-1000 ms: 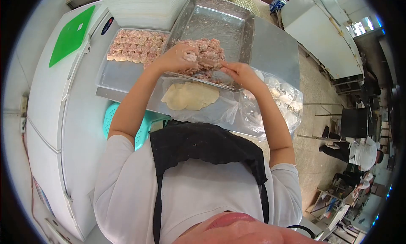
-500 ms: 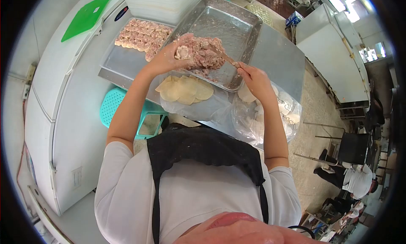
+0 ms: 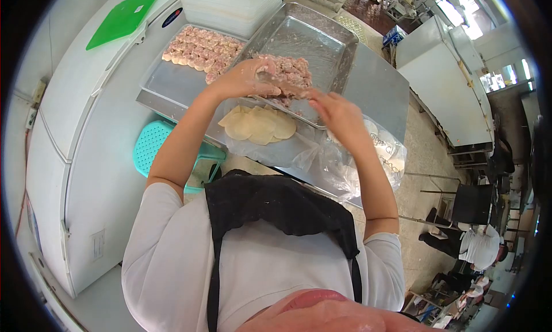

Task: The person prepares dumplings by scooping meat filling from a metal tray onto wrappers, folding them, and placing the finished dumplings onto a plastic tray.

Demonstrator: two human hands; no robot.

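My left hand [image 3: 240,81] is curled around a small meat-filled dumpling at the near left edge of the deep metal tray [image 3: 347,41]; the fingers and the tool mostly hide it now. A flat spatula [image 3: 296,89], smeared with meat, is gripped in my right hand [image 3: 340,114]. Its blade reaches across to the left hand's palm. Behind both hands a mound of ground meat [image 3: 294,67] sits in the deep tray. Round pale dumpling wrappers [image 3: 259,125] lie overlapping on plastic in front of the tray.
To the left, a shallow tray [image 3: 169,82] holds rows of filled dumplings [image 3: 201,49]. A plastic bag of wrappers [image 3: 386,151] lies at the table's near right. A turquoise stool [image 3: 152,145] and white freezer [image 3: 115,119] stand at left. Another person [image 3: 480,246] is far right.
The spatula has moved left from the meat to my left hand, and my right hand has moved slightly left with it. My left hand has turned so its dumpling is mostly covered.
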